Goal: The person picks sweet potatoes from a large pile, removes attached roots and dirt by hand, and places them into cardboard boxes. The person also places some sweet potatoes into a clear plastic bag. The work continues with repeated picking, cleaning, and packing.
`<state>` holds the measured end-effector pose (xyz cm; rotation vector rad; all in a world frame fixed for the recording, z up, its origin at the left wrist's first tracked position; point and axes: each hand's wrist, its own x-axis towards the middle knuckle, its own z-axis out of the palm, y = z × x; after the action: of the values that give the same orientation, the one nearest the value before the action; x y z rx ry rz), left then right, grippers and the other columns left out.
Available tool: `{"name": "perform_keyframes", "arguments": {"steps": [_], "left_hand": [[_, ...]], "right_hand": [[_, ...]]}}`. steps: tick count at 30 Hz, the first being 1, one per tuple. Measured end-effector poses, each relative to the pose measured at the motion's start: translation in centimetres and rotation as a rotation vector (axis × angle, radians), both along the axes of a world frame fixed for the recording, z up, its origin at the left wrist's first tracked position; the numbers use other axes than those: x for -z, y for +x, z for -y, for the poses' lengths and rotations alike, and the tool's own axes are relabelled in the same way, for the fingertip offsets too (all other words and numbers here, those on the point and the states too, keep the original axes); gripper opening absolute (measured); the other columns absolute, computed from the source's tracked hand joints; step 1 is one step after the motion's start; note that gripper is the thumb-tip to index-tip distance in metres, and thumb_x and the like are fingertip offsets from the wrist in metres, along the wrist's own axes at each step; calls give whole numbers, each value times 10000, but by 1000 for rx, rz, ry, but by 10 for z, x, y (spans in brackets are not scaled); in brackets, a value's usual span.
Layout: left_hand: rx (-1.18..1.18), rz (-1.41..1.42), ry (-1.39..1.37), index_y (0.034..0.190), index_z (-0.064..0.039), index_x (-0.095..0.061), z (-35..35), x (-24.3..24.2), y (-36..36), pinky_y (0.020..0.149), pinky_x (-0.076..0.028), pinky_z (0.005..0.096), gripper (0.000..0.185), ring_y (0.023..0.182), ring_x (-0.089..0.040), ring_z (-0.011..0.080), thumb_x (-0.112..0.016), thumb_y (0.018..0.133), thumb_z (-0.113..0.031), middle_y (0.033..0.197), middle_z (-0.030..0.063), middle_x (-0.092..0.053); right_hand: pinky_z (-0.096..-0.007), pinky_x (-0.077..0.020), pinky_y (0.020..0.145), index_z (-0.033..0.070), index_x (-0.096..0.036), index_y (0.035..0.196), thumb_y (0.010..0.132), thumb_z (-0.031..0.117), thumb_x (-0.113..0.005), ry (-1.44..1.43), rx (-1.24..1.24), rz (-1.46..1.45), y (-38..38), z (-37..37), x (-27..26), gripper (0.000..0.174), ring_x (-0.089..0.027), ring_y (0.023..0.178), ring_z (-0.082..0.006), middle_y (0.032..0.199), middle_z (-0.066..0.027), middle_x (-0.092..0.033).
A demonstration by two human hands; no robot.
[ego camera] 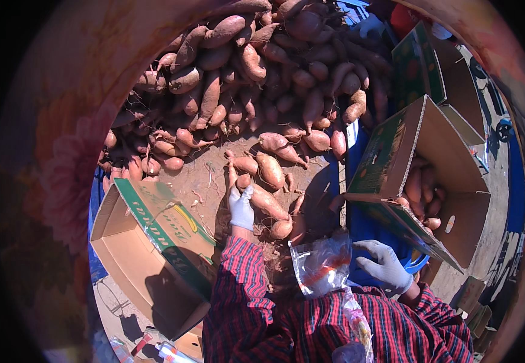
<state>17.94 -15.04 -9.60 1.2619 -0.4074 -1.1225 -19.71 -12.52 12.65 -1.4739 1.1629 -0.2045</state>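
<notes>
Several sweet potatoes (269, 202) lie loose on a dirt-covered surface in front of me. My left hand (241, 208), in a pale glove, reaches in among them and touches a slim one; whether it grips it is hard to tell. At the lower right, my right hand (382, 265), also gloved, is held with its fingers apart and nothing seen in it. Just left of it is a clear plastic bag (321, 265) at my chest. A large heap of sweet potatoes (244, 68) rises behind the loose ones.
An open cardboard box (380, 159) on the right holds several sweet potatoes. Another box with green print (126, 245) lies tilted on the left. Beyond, at the upper right, are a third box (416, 68) and another person's gloved hand (371, 27).
</notes>
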Motion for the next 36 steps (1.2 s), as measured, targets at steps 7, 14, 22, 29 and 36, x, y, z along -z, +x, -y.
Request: {"name": "perform_keyframes", "arguments": {"steps": [7, 14, 22, 29, 36], "left_hand": [[41, -524, -268, 1338, -44, -475, -22, -80, -14, 949, -493, 376, 588, 1085, -589, 234, -666, 908, -398, 1191, 101, -585], [70, -691, -108, 1385, -47, -437, -63, -120, -86, 1053, -448, 424, 646, 1179, -574, 266, -692, 888, -372, 1303, 126, -568], [241, 384, 200, 1314, 35, -513, -68, -82, -74, 1025, -417, 341, 613, 1201, -528, 226, -782, 785, -117, 1279, 142, -570], [-22, 1126, 672, 1323, -14, -505, -6, -29, 13, 994, -425, 461, 649, 1187, -515, 389, -751, 785, -281, 1284, 218, -545], [113, 994, 791, 1245, -11, -557, -20, 21, 24, 903, -473, 440, 564, 1070, -603, 353, -735, 774, -264, 1178, 194, -618]], "right_hand": [[-288, -453, 968, -11, -495, 1354, 967, 228, -603, 244, 65, 335, 67, 30, 44, 468, -588, 1073, -143, 1206, -75, -622], [-281, -441, 933, -21, -469, 1375, 965, 334, -589, 608, -76, 476, 103, 11, 33, 555, -538, 1057, -112, 1187, -54, -596], [-261, -485, 690, -33, -607, 1048, 950, 338, -574, 439, 6, 305, 59, -7, 44, 386, -591, 796, -108, 922, -60, -624], [-223, -415, 565, 44, -670, 952, 970, 361, -580, 683, 286, 129, 41, -2, 78, 330, -521, 602, -77, 710, 27, -587], [-245, -482, 753, -18, -544, 1264, 917, 198, -592, 485, 341, 290, 62, 21, 133, 411, -579, 869, -109, 1006, -50, -614]]}}
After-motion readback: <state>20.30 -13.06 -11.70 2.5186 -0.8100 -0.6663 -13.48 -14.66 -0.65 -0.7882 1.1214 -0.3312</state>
